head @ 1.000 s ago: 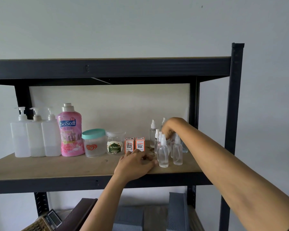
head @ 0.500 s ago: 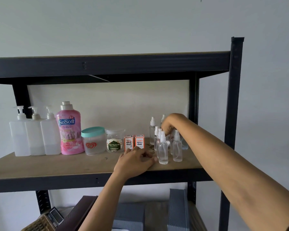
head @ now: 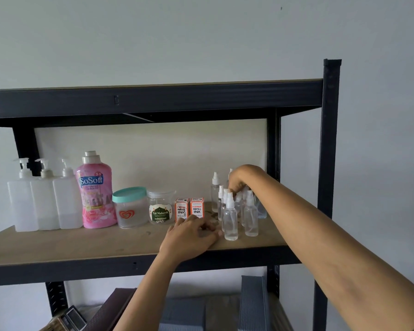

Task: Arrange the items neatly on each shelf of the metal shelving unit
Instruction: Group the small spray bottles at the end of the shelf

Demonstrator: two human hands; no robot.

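Note:
Several small clear spray bottles [head: 230,220] stand in a cluster at the right end of the wooden shelf board [head: 81,244] of the black metal unit. My right hand [head: 239,180] reaches over the cluster from above, its fingers curled down around the top of one bottle in the back rows; the fingertips are hidden among the caps. My left hand [head: 191,235] rests on the board with relaxed fingers, its fingertips at the base of the front bottle. Two orange refill ink boxes [head: 197,207] stand just behind my left hand.
Along the back from the left stand three white pump bottles [head: 43,204], a pink SoSoft bottle [head: 96,194], a teal-lidded jar [head: 129,209] and a clear labelled jar [head: 160,209]. The right post [head: 328,163] is close to the cluster. Grey boxes [head: 251,304] lie on the shelf below.
Both hands stay where they were, the right one among the spray bottles and the left one on the board. Only the view has shifted slightly.

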